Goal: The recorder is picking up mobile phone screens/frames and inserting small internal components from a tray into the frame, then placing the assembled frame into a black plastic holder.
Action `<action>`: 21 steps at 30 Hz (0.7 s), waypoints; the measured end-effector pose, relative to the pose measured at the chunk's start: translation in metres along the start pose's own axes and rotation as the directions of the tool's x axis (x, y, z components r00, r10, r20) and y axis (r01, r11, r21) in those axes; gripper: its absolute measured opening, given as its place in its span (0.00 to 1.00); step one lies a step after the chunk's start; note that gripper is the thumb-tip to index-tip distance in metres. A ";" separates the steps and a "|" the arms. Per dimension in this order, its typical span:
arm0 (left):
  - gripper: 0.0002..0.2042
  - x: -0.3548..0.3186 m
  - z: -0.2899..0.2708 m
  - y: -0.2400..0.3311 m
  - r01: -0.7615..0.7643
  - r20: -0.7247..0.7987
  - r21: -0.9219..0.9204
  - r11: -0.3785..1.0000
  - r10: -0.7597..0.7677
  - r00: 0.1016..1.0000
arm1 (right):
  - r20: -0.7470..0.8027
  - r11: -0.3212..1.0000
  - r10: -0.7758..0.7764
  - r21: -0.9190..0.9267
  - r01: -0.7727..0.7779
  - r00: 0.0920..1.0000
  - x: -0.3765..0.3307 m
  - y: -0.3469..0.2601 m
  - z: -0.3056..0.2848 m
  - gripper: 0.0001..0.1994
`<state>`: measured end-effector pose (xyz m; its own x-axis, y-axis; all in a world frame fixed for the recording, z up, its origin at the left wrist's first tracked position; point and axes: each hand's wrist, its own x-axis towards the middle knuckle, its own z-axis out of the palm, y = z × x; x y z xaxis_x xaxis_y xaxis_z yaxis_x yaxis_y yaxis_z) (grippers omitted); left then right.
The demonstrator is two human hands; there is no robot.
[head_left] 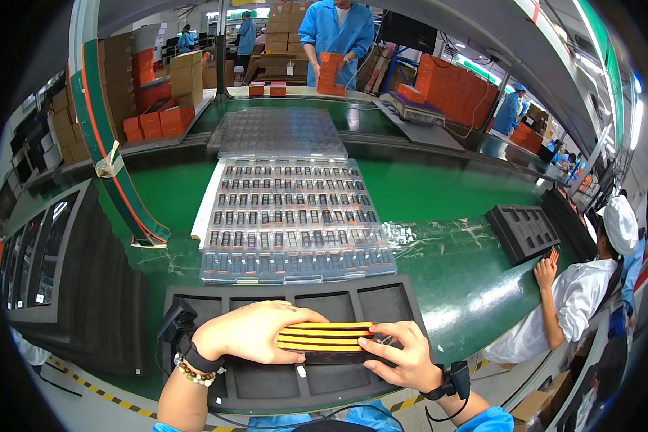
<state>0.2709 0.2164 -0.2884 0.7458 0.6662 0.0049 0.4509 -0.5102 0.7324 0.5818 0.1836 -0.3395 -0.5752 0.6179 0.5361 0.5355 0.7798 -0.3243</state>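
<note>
Between my two hands is a stack of several flat black pieces with yellow edges. My left hand is closed around its left end, with the thumb along the near side. At the right end, the fingers and thumb of my right hand pinch the stack. Beneath it lies a black foam tray with rectangular compartments, partly covered by my hands and wrists. A small white tag shows just under the stack, near my left thumb.
Beyond the foam tray stands a clear plastic tray holding rows of small dark parts, with more clear trays behind. Tall stacked foam trays rise at left. At right, a co-worker's hand is near another foam tray.
</note>
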 end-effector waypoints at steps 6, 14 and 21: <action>0.31 -0.001 -0.002 -0.003 0.004 0.009 -0.022 1.000 -0.004 1.000 | 0.099 1.000 -0.013 0.016 0.012 0.995 0.010 0.016 -0.025 0.14; 0.31 0.001 -0.002 0.004 0.032 0.008 -0.046 0.998 -0.032 0.999 | 0.415 0.998 0.060 -0.050 -0.043 0.908 -0.001 0.043 -0.032 0.12; 0.31 -0.001 -0.003 0.001 0.028 0.011 -0.022 0.999 -0.028 1.000 | 0.528 0.977 0.209 -0.079 -0.198 0.823 0.001 0.034 -0.032 0.09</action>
<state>0.2697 0.2168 -0.2858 0.7383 0.6740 -0.0232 0.4609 -0.4792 0.7470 0.6198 0.2074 -0.3250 -0.6877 0.7250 -0.0381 0.6859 0.6317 -0.3614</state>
